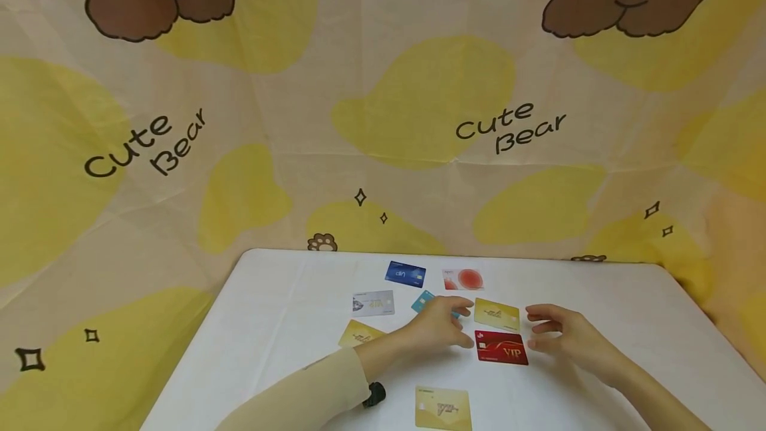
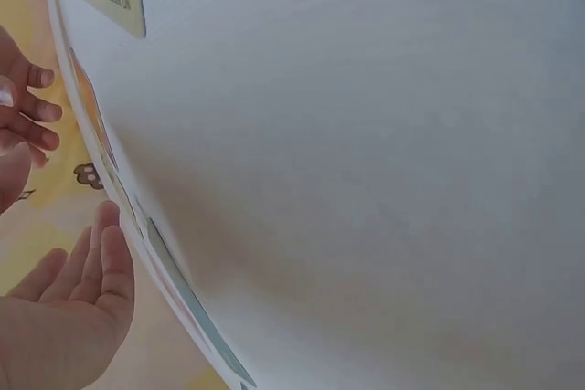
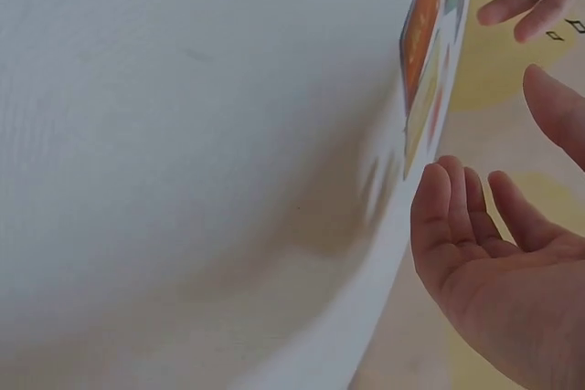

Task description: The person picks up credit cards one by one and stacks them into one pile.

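Between the two hands on the white table lie a gold card point(image 1: 497, 315) and, just nearer, a red VIP card point(image 1: 501, 348). My left hand point(image 1: 438, 323) hovers at their left side with fingers spread, partly covering a teal card point(image 1: 422, 300). At their right side, my right hand point(image 1: 559, 332) has its fingers loosely bent and holds nothing. In the right wrist view the palm of the right hand point(image 3: 498, 258) faces the cards, and the red card point(image 3: 420, 29) shows edge-on. The left wrist view shows the left hand point(image 2: 78, 303) with nothing in its fingers.
Farther back lie a blue card point(image 1: 405, 274) and a white card with a red circle point(image 1: 463, 279). A silver card point(image 1: 374, 303) and another gold card point(image 1: 361, 333) are to the left. One more gold card point(image 1: 443, 409) lies near the front. A patterned cloth point(image 1: 389, 118) hangs behind the table point(image 1: 287, 304).
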`<state>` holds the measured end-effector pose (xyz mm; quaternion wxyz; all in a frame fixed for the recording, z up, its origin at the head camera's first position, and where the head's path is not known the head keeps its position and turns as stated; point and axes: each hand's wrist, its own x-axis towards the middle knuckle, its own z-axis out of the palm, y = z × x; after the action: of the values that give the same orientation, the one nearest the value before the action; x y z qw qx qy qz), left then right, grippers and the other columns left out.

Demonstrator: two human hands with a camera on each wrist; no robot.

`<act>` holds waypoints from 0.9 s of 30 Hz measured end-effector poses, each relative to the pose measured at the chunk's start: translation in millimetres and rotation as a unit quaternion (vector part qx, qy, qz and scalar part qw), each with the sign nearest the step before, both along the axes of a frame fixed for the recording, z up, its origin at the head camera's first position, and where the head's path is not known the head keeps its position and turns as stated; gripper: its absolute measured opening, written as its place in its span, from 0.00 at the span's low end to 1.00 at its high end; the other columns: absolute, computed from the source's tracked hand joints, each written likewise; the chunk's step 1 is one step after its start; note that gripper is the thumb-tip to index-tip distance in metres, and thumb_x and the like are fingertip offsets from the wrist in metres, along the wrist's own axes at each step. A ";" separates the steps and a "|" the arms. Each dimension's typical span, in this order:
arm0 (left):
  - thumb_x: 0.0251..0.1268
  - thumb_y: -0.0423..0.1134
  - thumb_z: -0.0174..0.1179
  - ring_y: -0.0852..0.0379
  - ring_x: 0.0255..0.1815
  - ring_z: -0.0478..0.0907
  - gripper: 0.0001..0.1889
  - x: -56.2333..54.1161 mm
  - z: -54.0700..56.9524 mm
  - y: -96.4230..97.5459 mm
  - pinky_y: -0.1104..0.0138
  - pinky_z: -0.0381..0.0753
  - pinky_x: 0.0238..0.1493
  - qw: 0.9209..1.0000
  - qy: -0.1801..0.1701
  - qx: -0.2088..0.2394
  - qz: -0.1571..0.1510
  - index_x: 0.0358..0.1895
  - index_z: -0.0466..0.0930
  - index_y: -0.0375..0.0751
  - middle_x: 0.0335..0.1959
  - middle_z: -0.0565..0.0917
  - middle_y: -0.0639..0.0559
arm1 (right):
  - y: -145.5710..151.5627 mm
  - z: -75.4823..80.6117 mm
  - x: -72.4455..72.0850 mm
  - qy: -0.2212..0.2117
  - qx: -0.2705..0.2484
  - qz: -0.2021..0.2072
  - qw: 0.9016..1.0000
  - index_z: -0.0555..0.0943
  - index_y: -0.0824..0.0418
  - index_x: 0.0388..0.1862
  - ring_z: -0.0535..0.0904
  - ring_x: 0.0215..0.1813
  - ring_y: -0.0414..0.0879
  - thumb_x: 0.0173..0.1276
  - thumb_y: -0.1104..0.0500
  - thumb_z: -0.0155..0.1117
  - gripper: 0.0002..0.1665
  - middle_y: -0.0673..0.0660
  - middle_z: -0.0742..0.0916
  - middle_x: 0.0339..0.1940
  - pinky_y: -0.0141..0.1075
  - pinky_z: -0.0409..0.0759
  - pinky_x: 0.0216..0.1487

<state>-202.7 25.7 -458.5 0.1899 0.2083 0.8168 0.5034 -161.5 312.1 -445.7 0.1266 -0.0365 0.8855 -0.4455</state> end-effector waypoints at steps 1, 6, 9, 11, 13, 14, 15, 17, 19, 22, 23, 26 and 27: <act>0.52 0.30 0.79 0.63 0.39 0.81 0.36 -0.7 -0.9 1.7 0.73 0.84 0.43 1.000 0.000 0.000 0.001 0.69 0.79 0.37 0.56 0.87 0.48 | 1.0 -1.2 -0.9 -0.004 -0.005 -0.001 1.000 0.72 0.73 0.71 0.82 0.58 0.56 0.63 0.60 0.78 0.41 0.65 0.84 0.61 0.32 0.84 0.46; 0.48 0.26 0.79 0.62 0.37 0.80 0.35 -4.4 -4.5 10.0 0.72 0.83 0.43 1.000 0.005 -0.006 0.007 0.65 0.80 0.32 0.51 0.88 0.47 | 4.7 -6.7 -3.9 -0.018 -0.014 -0.007 1.000 0.72 0.73 0.70 0.81 0.57 0.55 0.62 0.61 0.79 0.41 0.63 0.85 0.58 0.33 0.85 0.44; 0.46 0.25 0.79 0.61 0.34 0.79 0.34 -5.2 -5.4 13.2 0.72 0.83 0.42 1.000 0.002 -0.010 0.012 0.63 0.81 0.31 0.46 0.87 0.48 | 6.5 -9.8 -5.5 -0.024 -0.007 -0.010 1.000 0.73 0.73 0.70 0.80 0.55 0.54 0.61 0.61 0.79 0.41 0.61 0.85 0.56 0.34 0.83 0.42; 0.46 0.24 0.79 0.62 0.34 0.79 0.33 -5.4 -5.6 14.4 0.73 0.82 0.40 1.000 -0.004 -0.011 0.017 0.62 0.82 0.31 0.44 0.87 0.49 | 7.5 -11.9 -6.8 -0.032 -0.006 -0.013 0.999 0.73 0.72 0.70 0.79 0.54 0.53 0.61 0.61 0.79 0.41 0.60 0.84 0.56 0.35 0.82 0.41; 0.46 0.24 0.79 0.61 0.33 0.78 0.32 -5.6 -5.7 15.3 0.72 0.82 0.39 1.000 -0.008 -0.011 0.020 0.60 0.83 0.31 0.41 0.86 0.49 | 8.1 -14.5 -7.9 -0.040 -0.008 -0.014 0.999 0.74 0.72 0.69 0.78 0.54 0.53 0.60 0.61 0.80 0.41 0.60 0.84 0.57 0.35 0.82 0.40; 0.46 0.24 0.79 0.61 0.34 0.77 0.31 -5.5 -5.3 15.9 0.73 0.81 0.38 1.000 -0.011 -0.013 0.020 0.59 0.83 0.31 0.40 0.85 0.50 | 8.5 -16.2 -8.5 -0.041 -0.007 -0.014 0.999 0.74 0.72 0.69 0.77 0.53 0.52 0.60 0.61 0.80 0.41 0.60 0.84 0.57 0.35 0.81 0.40; 0.46 0.23 0.79 0.61 0.33 0.76 0.30 -5.3 -5.1 16.6 0.73 0.80 0.37 1.000 -0.013 -0.015 0.019 0.58 0.84 0.31 0.38 0.84 0.50 | 8.7 -17.6 -8.8 -0.041 -0.007 -0.013 0.999 0.75 0.72 0.68 0.77 0.53 0.52 0.59 0.62 0.81 0.40 0.60 0.84 0.57 0.35 0.81 0.40; 0.46 0.23 0.78 0.61 0.32 0.74 0.29 -4.9 -4.8 18.5 0.73 0.78 0.34 0.999 -0.019 -0.022 0.018 0.56 0.84 0.31 0.35 0.82 0.51 | 8.4 -20.1 -9.7 -0.037 -0.004 -0.010 0.999 0.76 0.72 0.66 0.76 0.52 0.52 0.57 0.62 0.82 0.40 0.59 0.84 0.56 0.33 0.81 0.41; 0.46 0.24 0.79 0.61 0.33 0.73 0.27 -4.1 -4.6 20.4 0.73 0.76 0.33 0.999 -0.022 -0.033 0.017 0.55 0.85 0.32 0.33 0.79 0.52 | 7.1 -22.1 -10.7 -0.029 0.004 -0.006 1.000 0.77 0.71 0.65 0.75 0.50 0.52 0.55 0.62 0.83 0.39 0.59 0.84 0.55 0.32 0.79 0.42; 0.46 0.25 0.79 0.61 0.34 0.72 0.26 -2.9 -5.1 22.7 0.73 0.74 0.32 0.998 -0.024 -0.049 0.017 0.53 0.85 0.33 0.31 0.76 0.53 | 3.4 -23.7 -12.7 -0.025 0.016 -0.001 1.000 0.79 0.70 0.63 0.74 0.50 0.51 0.54 0.61 0.85 0.39 0.58 0.84 0.53 0.31 0.77 0.43; 0.45 0.25 0.80 0.62 0.34 0.72 0.26 -2.6 -5.5 23.5 0.73 0.73 0.33 0.998 -0.021 -0.057 0.018 0.53 0.85 0.34 0.31 0.76 0.54 | 2.0 -24.2 -13.5 -0.024 0.021 0.000 0.999 0.79 0.70 0.62 0.74 0.49 0.51 0.53 0.61 0.85 0.39 0.57 0.84 0.52 0.31 0.76 0.43; 0.43 0.26 0.81 0.62 0.33 0.71 0.25 -1.9 -7.0 26.7 0.72 0.71 0.33 0.997 -0.002 -0.079 0.017 0.49 0.86 0.35 0.30 0.75 0.55 | -1.3 -25.2 -14.8 -0.025 0.036 -0.003 0.999 0.80 0.69 0.61 0.73 0.50 0.51 0.52 0.60 0.86 0.38 0.56 0.84 0.51 0.33 0.75 0.43; 0.43 0.27 0.82 0.62 0.32 0.70 0.24 -1.8 -7.4 27.9 0.72 0.71 0.33 0.996 0.007 -0.090 0.016 0.48 0.86 0.35 0.29 0.75 0.55 | -2.1 -25.3 -14.9 -0.025 0.043 -0.005 0.999 0.81 0.68 0.60 0.72 0.50 0.51 0.51 0.60 0.86 0.38 0.56 0.84 0.50 0.33 0.74 0.44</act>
<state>-204.5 53.6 -465.9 0.1942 0.1809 0.8632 0.4295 -176.4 310.0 -471.0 0.1482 -0.0154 0.9006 -0.4084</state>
